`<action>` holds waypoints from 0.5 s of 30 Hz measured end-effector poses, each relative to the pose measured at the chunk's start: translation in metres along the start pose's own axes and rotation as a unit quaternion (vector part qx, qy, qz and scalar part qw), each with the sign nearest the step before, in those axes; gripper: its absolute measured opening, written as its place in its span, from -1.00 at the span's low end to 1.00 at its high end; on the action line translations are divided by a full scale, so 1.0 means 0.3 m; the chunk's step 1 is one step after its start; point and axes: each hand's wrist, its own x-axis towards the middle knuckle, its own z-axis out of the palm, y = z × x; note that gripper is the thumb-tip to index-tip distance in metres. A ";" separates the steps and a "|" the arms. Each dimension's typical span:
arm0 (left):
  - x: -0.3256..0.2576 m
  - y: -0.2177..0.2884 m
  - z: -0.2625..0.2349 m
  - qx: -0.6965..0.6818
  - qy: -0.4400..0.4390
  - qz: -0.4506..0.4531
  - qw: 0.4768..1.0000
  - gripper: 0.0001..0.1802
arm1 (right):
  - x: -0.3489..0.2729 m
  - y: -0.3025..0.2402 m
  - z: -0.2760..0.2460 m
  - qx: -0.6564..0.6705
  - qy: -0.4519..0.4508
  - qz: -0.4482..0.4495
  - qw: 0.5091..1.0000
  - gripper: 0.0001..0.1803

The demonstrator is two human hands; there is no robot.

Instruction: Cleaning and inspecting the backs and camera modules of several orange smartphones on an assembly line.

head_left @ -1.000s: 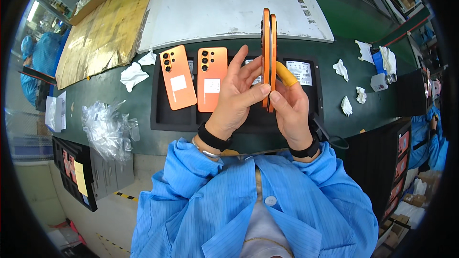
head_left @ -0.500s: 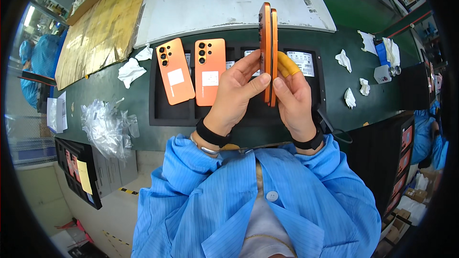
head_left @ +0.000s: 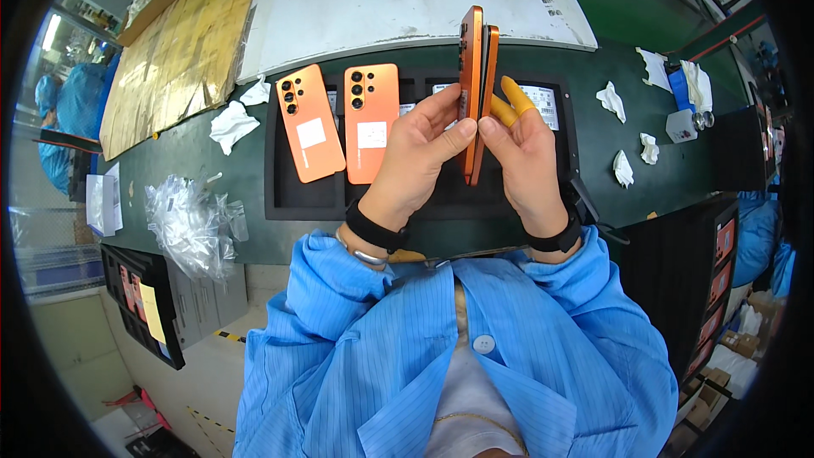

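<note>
Above the black tray [head_left: 273, 191], two orange smartphones stand upright and edge-on between my hands, close together. My left hand [head_left: 411, 153] grips the left smartphone [head_left: 470, 42], whose camera lenses point left. Pressed around the right smartphone [head_left: 491, 55] are the thumb and fingers of my right hand [head_left: 530, 157], two of them in yellow finger covers. That smartphone leans slightly, with a narrow gap between the two near the top. Two more orange smartphones, a left one [head_left: 320, 153] and a right one [head_left: 370, 110], lie back-up on the tray, each with a white label.
Crumpled white tissues [head_left: 232, 127] and a heap of clear plastic bags [head_left: 191, 229] lie left on the green table [head_left: 585, 76]. More tissues [head_left: 610, 102] are at right. A white board [head_left: 390, 0] spans the far side. Black trays [head_left: 678, 288] holding orange items are stacked lower right.
The right smartphone has tilted and dropped a little against the left one, and the gap at their tops has widened. My right hand has shifted slightly, its covered fingers more raised.
</note>
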 end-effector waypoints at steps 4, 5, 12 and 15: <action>0.003 -0.014 -0.009 0.031 -0.021 0.030 0.999 -0.27 | 0.006 -0.009 0.005 0.003 -0.002 -0.014 1.000 -0.21; 0.001 -0.017 -0.009 0.045 -0.035 0.045 0.997 -0.26 | 0.006 -0.010 0.006 0.003 -0.003 -0.016 1.000 -0.21; -0.041 -0.058 0.002 0.128 -0.071 0.082 0.986 -0.28 | -0.057 0.077 -0.052 -0.011 -0.029 -0.060 0.998 -0.29; -0.074 -0.080 -0.001 0.280 -0.086 0.093 0.952 -0.27 | -0.103 0.086 -0.064 -0.038 -0.025 -0.049 0.998 -0.52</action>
